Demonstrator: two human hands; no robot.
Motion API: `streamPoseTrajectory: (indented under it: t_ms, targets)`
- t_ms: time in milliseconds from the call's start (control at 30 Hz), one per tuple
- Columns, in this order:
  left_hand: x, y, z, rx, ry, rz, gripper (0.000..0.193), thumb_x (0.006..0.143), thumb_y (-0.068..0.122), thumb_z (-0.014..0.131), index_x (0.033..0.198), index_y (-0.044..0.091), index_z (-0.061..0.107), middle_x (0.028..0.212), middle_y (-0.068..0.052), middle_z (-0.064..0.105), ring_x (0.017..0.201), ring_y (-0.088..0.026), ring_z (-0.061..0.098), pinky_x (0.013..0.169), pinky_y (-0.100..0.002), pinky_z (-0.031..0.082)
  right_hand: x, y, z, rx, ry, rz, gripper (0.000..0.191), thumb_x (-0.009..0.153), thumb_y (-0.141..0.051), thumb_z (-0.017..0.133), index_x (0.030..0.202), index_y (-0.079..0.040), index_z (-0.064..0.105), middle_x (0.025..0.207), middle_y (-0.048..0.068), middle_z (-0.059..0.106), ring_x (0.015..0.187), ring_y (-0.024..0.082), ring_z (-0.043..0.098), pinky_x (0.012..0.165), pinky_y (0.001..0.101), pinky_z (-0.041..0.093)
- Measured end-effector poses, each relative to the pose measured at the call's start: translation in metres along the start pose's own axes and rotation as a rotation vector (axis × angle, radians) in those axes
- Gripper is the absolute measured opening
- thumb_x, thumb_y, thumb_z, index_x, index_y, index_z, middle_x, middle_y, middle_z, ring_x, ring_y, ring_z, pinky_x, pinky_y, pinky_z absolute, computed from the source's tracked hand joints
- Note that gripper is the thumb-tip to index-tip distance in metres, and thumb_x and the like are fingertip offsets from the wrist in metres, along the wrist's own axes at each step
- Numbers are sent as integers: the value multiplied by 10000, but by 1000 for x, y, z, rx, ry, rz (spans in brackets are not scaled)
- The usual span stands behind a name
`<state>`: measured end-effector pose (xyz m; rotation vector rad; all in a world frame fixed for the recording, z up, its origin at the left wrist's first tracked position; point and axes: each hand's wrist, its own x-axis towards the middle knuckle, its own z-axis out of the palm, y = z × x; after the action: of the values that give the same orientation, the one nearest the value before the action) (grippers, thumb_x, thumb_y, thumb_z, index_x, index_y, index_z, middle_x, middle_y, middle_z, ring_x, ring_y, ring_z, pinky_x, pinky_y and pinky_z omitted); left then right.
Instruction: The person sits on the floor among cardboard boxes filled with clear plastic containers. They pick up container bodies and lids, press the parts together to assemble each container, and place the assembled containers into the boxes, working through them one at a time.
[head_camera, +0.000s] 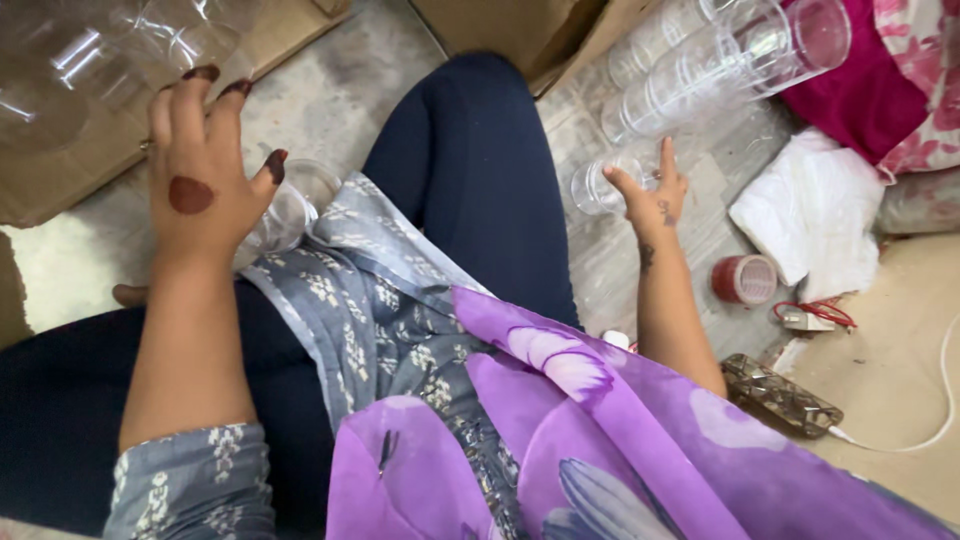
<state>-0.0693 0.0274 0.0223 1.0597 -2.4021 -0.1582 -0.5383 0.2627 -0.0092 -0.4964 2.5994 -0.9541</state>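
Observation:
My left hand (200, 170), with dark-stained fingertips and a round dark mark on its back, rests on a clear plastic cup (285, 210) beside my bent knee. My right hand (650, 190) reaches toward a clear plastic cup (600, 185) lying on its side on the floor, thumb and fingers touching it. Just beyond it lie long nested stacks of clear cups (710, 60). More clear plastic cups (90, 60) sit on cardboard at the upper left.
My knee in dark trousers (480, 170) lies between the hands. A white cloth bundle (810, 215), a red tape roll (745, 280), a power strip (785, 395) with white cable, and a pink cushion (870, 80) lie to the right. Cardboard boxes (520, 30) stand behind.

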Motion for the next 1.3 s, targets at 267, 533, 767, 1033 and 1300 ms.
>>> streamPoseTrajectory:
  t_ms: [267,533,767,1033,1300]
  targets:
    - [-6,-5,9,-37,-35,-75,514,882,177,861,1328,20,658,1461,-167,525,1376,-375,504,1136,-461,458,26,22,-3,942,-350,390,977,785,-187,825,1554,-200,223,1587,184,324,1395,466,419,895,694,563]
    - [-8,-2,11,-48,-82,-99,611,875,209,865,1391,12,605,1429,-196,529,1337,-405,527,1103,-476,456,41,36,31,1358,-59,659,858,862,-162,822,1590,-186,369,1633,278,141,1442,511,254,1092,744,455]
    - [-10,-6,20,-54,-115,-111,694,870,221,844,1459,0,550,1484,-228,501,1384,-426,505,1140,-479,435,96,66,-2,1412,-23,474,785,810,-315,827,1472,-165,433,1584,124,405,1417,448,430,1065,744,427]
    - [-1,-6,24,-93,-182,-207,740,819,231,811,1462,35,504,1466,-224,521,1346,-414,510,1116,-467,424,107,56,-18,1340,46,217,694,818,-475,716,1422,-176,552,1436,45,602,1313,292,556,993,591,436]
    - [35,6,38,-30,-329,-232,666,859,303,754,1410,15,517,1404,-221,555,1249,-409,564,1039,-472,462,56,-84,-2,642,477,-793,566,1120,-39,756,1531,-50,368,1501,101,430,1381,237,465,1158,362,433]
